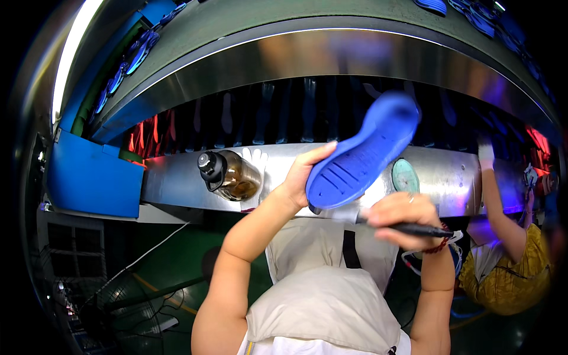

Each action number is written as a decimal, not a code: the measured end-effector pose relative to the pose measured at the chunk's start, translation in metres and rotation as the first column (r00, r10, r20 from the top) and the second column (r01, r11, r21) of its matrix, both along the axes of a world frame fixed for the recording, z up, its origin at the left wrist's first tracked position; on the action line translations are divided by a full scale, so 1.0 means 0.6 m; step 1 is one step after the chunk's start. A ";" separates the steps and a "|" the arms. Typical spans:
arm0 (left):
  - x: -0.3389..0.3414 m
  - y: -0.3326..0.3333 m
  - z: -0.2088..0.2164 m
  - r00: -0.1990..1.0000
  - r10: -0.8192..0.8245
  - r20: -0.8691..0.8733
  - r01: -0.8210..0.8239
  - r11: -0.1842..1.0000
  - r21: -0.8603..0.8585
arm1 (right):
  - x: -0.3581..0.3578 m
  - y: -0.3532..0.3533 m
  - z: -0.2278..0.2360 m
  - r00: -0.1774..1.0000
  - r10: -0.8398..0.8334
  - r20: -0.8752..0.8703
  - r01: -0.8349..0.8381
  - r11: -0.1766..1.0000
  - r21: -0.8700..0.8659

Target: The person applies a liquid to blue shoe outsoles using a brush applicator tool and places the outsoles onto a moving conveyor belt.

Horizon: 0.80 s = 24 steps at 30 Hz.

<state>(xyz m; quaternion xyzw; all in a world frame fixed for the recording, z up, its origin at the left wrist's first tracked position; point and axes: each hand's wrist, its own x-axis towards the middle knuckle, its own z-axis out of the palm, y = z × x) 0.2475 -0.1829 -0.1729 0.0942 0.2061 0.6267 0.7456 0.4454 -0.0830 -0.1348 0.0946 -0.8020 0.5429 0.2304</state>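
Sole [355, 168], blue and shoe-shaped, is held tilted in the air over the near part of the metal ledge [171, 177], its far end raised toward the upper right. The left hand [300, 176] grips it by one side near the closer end, thumb over the upper face, the other fingers mostly hidden. With hold at that side alone, the sole could twist or slip if pressed hard elsewhere, since its far end juts out unsupported; a jerk of the right hand [408, 218] could also scrape or mark it, as the black pen-like tool [423, 229] clasped in those curled fingers has its front end close by.

The sole's upper face is a solid, saturated blue, with slanting slots toward the near end, small pits here and there and a raised rim; motion blur softens the far end, so its finish there is hard to judge.

Just beyond the right hand, a teal oval piece [406, 176] lies on the ledge. Farther left stand a bottle [241, 177] of amber liquid and, behind it, a white glove [255, 157]. Across the top runs a green belt [248, 23] carrying blue pieces [142, 52]; at right works a person in yellow [503, 284].
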 end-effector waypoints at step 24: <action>-0.006 -0.028 0.014 0.887 -0.214 -0.408 0.079 0.943 -0.323 | 0.013 0.087 0.000 0.903 0.118 0.412 -0.199 0.967 0.158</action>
